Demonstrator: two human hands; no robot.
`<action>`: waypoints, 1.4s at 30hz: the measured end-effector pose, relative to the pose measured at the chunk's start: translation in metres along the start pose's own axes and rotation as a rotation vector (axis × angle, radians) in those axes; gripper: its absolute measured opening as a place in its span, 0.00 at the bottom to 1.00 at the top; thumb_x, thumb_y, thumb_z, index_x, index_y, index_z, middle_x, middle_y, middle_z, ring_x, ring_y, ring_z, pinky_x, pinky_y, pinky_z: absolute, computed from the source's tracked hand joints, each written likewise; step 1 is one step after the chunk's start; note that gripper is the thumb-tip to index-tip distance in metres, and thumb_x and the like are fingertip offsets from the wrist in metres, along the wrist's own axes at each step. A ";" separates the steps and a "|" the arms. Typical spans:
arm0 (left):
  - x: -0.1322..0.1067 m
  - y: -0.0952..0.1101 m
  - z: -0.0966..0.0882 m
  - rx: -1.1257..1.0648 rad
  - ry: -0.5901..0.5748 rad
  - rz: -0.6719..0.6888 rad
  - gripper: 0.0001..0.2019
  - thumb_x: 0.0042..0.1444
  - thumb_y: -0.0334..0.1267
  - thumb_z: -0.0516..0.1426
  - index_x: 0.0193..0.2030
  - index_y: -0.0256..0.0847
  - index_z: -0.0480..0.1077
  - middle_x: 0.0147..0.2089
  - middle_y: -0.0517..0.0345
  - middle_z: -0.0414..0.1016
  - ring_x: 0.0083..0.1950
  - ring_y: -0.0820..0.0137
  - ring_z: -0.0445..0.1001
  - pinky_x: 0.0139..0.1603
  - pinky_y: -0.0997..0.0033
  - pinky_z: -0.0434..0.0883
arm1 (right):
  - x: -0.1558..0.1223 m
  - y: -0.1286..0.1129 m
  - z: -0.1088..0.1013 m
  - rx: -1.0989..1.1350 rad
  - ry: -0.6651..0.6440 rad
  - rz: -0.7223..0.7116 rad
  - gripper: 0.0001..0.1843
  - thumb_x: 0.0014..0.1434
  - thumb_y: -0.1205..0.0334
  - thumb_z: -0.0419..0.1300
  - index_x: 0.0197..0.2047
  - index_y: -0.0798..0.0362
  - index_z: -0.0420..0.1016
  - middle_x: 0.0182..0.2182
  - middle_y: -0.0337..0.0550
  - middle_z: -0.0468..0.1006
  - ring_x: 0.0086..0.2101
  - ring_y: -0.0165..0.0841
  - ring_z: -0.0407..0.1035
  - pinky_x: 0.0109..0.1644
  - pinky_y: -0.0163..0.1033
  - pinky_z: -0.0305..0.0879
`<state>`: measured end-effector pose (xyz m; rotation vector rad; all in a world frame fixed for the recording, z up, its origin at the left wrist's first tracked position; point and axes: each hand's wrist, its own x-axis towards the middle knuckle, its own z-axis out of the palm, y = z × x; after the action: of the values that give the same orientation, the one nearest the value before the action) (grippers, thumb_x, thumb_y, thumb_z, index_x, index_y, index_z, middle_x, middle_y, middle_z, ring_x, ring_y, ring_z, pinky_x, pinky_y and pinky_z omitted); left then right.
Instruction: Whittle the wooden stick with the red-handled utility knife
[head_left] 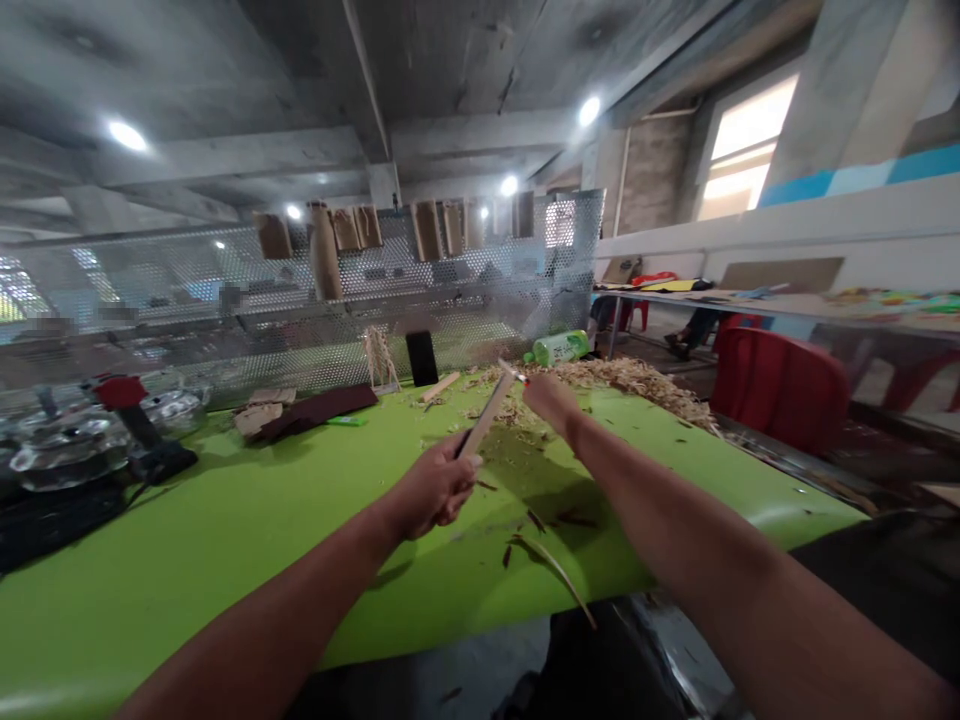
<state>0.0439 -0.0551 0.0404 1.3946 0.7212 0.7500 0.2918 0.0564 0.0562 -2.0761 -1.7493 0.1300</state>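
My left hand (433, 487) grips the lower end of a thin, pale wooden strip (487, 412), which slants up and away over the green table (247, 560). My right hand (551, 402) is closed at the strip's upper end, holding a small knife (512, 372) with a bit of red on it. Blade and strip meet there, though the blade is too small to make out well. Beyond my right hand lies a heap of wood shavings (607, 383). Loose dark slivers (544, 540) are scattered on the tabletop below my hands.
An upright black phone (421, 358), a small stick structure (379, 360), a dark sheet (315, 410) and a red-topped tool (120, 393) by glass bowls (67, 440) stand on the table. Behind are a green bottle (561, 348) and a perforated metal screen (300, 290). A red chair (780, 390) stands right.
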 end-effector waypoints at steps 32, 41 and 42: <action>0.008 -0.009 -0.001 0.219 0.135 0.083 0.31 0.61 0.42 0.55 0.68 0.33 0.55 0.21 0.71 0.59 0.16 0.80 0.54 0.15 0.80 0.61 | 0.018 0.013 0.011 0.147 0.156 0.041 0.13 0.60 0.66 0.52 0.37 0.60 0.78 0.30 0.53 0.78 0.31 0.34 0.72 0.30 0.34 0.59; 0.016 -0.019 -0.026 0.301 0.267 0.088 0.32 0.59 0.40 0.57 0.69 0.34 0.57 0.20 0.71 0.59 0.16 0.79 0.55 0.17 0.79 0.61 | -0.019 -0.039 0.041 1.332 -0.143 -0.180 0.21 0.52 0.40 0.60 0.33 0.50 0.65 0.14 0.29 0.63 0.12 0.23 0.48 0.14 0.31 0.41; 0.015 -0.019 -0.026 0.332 0.259 0.080 0.32 0.58 0.41 0.58 0.68 0.35 0.58 0.20 0.70 0.60 0.17 0.79 0.55 0.17 0.79 0.60 | -0.023 -0.042 0.041 1.373 -0.172 -0.178 0.23 0.51 0.38 0.61 0.33 0.50 0.65 0.15 0.30 0.64 0.12 0.23 0.48 0.13 0.31 0.41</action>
<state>0.0325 -0.0287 0.0206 1.6502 1.0331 0.9146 0.2352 0.0501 0.0301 -0.8950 -1.2364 1.1087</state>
